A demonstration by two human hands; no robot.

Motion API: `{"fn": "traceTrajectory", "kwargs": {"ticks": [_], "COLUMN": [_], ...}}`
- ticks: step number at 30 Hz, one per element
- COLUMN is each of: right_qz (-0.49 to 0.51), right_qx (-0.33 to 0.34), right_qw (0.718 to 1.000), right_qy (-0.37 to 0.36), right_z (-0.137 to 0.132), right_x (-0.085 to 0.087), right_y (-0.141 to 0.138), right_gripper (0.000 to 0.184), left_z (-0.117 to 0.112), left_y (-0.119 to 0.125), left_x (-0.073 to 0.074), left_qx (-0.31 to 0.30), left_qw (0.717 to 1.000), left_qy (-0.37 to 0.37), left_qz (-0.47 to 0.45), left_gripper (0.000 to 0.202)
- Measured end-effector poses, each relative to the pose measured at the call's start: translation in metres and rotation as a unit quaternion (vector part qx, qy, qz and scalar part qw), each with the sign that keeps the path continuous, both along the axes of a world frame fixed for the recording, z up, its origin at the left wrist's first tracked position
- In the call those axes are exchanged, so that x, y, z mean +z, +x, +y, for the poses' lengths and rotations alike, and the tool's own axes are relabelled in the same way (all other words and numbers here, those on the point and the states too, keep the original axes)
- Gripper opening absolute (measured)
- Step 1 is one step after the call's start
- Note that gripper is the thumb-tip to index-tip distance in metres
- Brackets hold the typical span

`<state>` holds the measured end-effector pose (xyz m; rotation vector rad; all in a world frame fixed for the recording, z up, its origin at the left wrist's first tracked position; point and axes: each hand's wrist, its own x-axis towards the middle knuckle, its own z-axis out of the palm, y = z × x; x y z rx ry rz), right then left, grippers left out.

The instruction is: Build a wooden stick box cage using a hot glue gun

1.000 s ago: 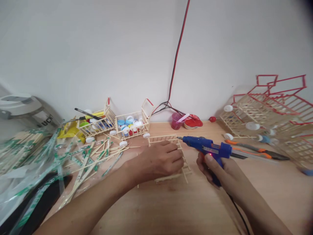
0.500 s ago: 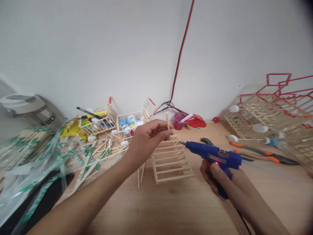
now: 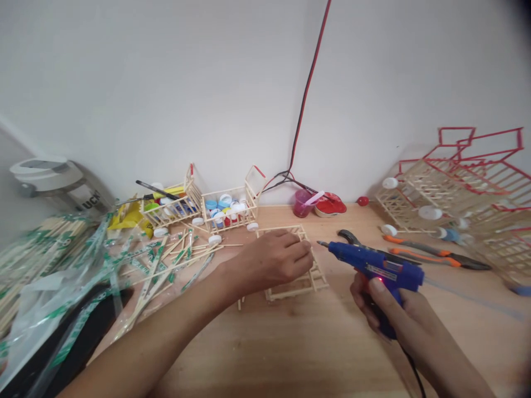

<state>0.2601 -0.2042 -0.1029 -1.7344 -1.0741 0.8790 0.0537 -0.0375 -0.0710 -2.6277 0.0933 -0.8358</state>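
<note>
Low over a small frame of glued wooden sticks [image 3: 291, 293], my left hand [image 3: 277, 258] is closed with its knuckles up. Its curled fingers pinch a thin wooden stick against the frame's slats, though the hand hides the stick itself. To the right, my right hand [image 3: 392, 309] grips a blue hot glue gun [image 3: 373, 262] by its handle, the thumb lying along its side. A red light glows on the gun, and its metal nozzle points left, a short way from my left fingers and apart from the frame.
Loose sticks and torn wrappers [image 3: 166, 260] spread over the left side. Two small stick carts [image 3: 232, 213] with paint pots stand behind, beside a purple cup [image 3: 302, 204] and a red-paint dish [image 3: 331, 205]. Orange-handled pliers [image 3: 435, 254] and red-edged stick carts [image 3: 418, 182] sit right.
My left hand has turned palm-down and lowered onto the frame; the stick it held upright is now hidden. The glue gun has shifted slightly right in view.
</note>
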Motion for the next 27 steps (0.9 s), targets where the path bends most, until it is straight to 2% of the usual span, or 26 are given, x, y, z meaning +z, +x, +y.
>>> {"fn": "traceTrajectory", "kwargs": {"ticks": [6,11,18,27], "right_qz": [0.011,0.010,0.019,-0.031], "right_qx": [-0.009,-0.003,0.016,0.023], "right_qw": [1.000,1.000,1.000,0.999], "right_qy": [0.003,0.004,-0.007,-0.010], "right_z": [-0.007,-0.010,-0.012,-0.030], "right_x": [0.001,-0.001,-0.005,0.009], "right_y": [-0.004,0.003,0.009,-0.001], "right_gripper": [0.051,0.050,0.052,0.055], "left_z": [0.000,0.003,0.001,-0.001], "left_y": [0.002,0.003,0.003,0.006], "left_x": [-0.001,-0.004,0.003,0.002], "left_qx": [0.015,0.013,0.016,0.030], "left_qw": [0.998,0.998,0.995,0.996], "left_qy": [-0.004,-0.022,-0.044,-0.053], "left_qz": [0.056,0.059,0.087,0.072], "left_gripper": [0.016,0.017,0.018,0.017]}}
